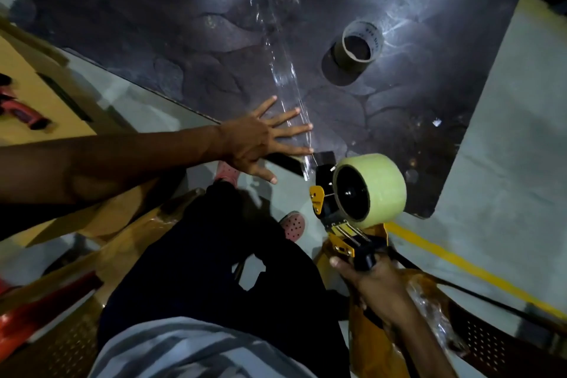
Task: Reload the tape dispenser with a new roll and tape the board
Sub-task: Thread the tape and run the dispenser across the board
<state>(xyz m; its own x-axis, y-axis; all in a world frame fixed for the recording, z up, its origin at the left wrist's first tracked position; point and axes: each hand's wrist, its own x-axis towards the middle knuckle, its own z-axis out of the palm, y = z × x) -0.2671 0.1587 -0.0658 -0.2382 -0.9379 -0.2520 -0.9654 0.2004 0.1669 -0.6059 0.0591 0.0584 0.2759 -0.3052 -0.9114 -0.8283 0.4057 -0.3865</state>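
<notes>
My right hand (372, 281) is clenched around the tape dispenser (346, 212) handle, its full pale roll (379, 186) just off the near edge of the dark board (190, 40), while my left hand (260, 141) lies flat, fingers spread, pinning the glossy clear tape strip (285, 77) at that edge. I judge the reload done and the taping in hand; next I must sever the strip cleanly at the edge. The empty core (357, 47) stands on the board.

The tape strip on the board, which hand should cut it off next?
Probably the right hand. It already grips the tape dispenser at the strip's near end by the board edge, so a twist could tear the tape strip. The left hand lies flat with fingers spread, pinning it down.
</notes>
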